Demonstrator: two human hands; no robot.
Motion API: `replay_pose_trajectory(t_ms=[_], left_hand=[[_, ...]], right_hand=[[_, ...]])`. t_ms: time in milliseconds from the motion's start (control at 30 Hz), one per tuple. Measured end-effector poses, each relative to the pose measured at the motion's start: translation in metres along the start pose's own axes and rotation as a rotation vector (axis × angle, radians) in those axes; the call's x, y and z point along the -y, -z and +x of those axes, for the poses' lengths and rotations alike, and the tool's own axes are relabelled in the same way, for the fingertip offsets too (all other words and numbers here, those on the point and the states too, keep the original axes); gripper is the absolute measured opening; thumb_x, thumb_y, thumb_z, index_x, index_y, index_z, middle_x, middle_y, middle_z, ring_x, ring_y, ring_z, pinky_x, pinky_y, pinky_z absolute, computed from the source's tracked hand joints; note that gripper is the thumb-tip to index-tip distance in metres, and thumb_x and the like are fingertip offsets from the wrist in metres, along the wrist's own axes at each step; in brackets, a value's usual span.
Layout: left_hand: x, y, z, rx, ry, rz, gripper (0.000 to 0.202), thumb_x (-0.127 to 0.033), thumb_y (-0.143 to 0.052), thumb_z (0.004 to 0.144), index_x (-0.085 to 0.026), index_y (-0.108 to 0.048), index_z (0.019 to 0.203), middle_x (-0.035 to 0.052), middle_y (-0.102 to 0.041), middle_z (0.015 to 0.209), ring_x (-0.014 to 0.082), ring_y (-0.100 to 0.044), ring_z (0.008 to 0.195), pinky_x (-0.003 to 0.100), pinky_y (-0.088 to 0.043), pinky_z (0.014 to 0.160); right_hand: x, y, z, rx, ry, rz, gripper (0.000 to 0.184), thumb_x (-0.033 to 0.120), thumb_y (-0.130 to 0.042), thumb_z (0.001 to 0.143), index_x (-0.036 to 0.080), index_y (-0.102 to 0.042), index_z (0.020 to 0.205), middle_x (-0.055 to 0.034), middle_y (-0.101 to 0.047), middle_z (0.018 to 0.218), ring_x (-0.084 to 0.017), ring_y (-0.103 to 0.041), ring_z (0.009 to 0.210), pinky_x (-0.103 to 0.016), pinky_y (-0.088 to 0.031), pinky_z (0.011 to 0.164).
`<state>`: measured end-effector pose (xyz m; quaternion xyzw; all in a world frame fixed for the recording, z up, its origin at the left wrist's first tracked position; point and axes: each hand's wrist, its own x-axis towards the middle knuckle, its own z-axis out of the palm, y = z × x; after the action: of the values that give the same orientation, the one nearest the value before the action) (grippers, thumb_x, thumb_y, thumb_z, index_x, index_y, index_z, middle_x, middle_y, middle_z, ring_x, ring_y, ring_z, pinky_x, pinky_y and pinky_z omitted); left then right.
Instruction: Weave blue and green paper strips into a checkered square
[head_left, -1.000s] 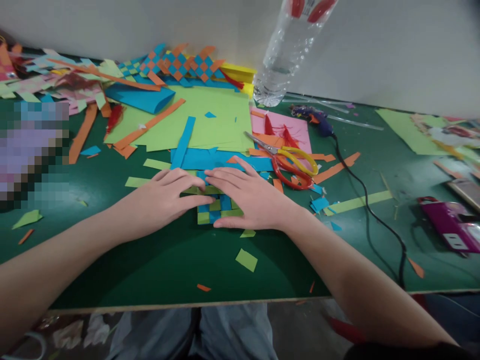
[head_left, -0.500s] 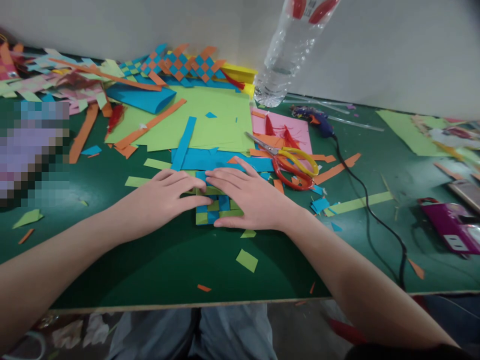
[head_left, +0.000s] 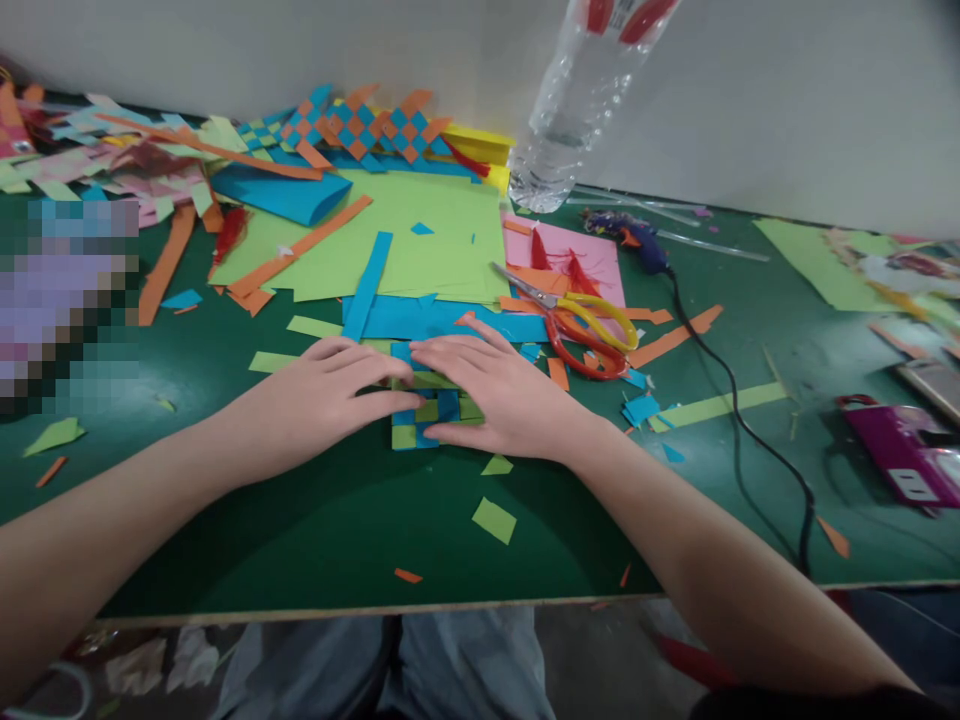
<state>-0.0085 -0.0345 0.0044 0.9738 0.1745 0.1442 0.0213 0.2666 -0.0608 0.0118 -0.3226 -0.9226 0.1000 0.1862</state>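
Note:
A small blue and green woven paper piece [head_left: 405,437] lies flat on the table, partly hidden by both hands. My left hand [head_left: 341,385] holds its left side, thumb across the top and the index finger bent at the upper strips. From the right, my right hand [head_left: 491,385] rests over the piece, fingers stretched out and thumb apart at the lower edge. Just behind my hands lie a wide blue paper strip [head_left: 435,320] and a narrow blue strip [head_left: 369,285]. Scissors [head_left: 592,325] with red and yellow handles lie beyond my right hand.
Green paper sheets [head_left: 427,230] lie behind the strips. A water bottle [head_left: 562,130] stands at the wall beside a dark blue tool [head_left: 637,245] with a black cord. Woven paper ornaments [head_left: 356,125] sit at the back. A purple box-like object [head_left: 900,450] is at right.
My right thumb has shifted slightly up and left on the woven piece. My left hand stays nearly still; the surrounding things have not moved.

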Motion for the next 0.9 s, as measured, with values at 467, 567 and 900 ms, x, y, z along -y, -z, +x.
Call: replay_pose_trajectory(t_ms=[467, 567, 900], left_hand=[[0.003, -0.002, -0.001, 0.050, 0.050, -0.046, 0.039, -0.021, -0.032, 0.110, -0.029, -0.065, 0.130, 0.0071, -0.067, 0.138, 0.0272, -0.061, 0.127, 0.044, -0.044, 0.106], [0.002, 0.000, 0.001, 0.043, 0.030, -0.013, 0.039, -0.020, -0.032, 0.109, -0.026, -0.067, 0.125, 0.0077, -0.070, 0.134, 0.0271, -0.064, 0.121, 0.044, -0.045, 0.103], [-0.002, 0.007, 0.007, -0.063, -0.011, 0.046, 0.033, -0.021, -0.036, 0.110, -0.022, -0.069, 0.106, 0.0059, -0.077, 0.111, 0.0226, -0.068, 0.104, 0.038, -0.043, 0.091]], right_hand=[[-0.002, 0.000, 0.000, -0.003, 0.027, -0.028, 0.058, 0.048, -0.069, 0.096, 0.010, -0.060, 0.139, -0.0204, -0.069, 0.138, -0.032, -0.063, 0.135, -0.063, -0.022, 0.132], [-0.001, 0.000, 0.000, -0.002, 0.027, -0.038, 0.058, 0.049, -0.068, 0.097, 0.010, -0.060, 0.139, -0.0199, -0.069, 0.139, -0.031, -0.063, 0.136, -0.063, -0.022, 0.132], [0.000, 0.001, 0.000, 0.016, 0.013, -0.055, 0.057, 0.050, -0.067, 0.098, 0.011, -0.060, 0.139, -0.0187, -0.069, 0.141, -0.030, -0.061, 0.138, -0.061, -0.022, 0.132]])
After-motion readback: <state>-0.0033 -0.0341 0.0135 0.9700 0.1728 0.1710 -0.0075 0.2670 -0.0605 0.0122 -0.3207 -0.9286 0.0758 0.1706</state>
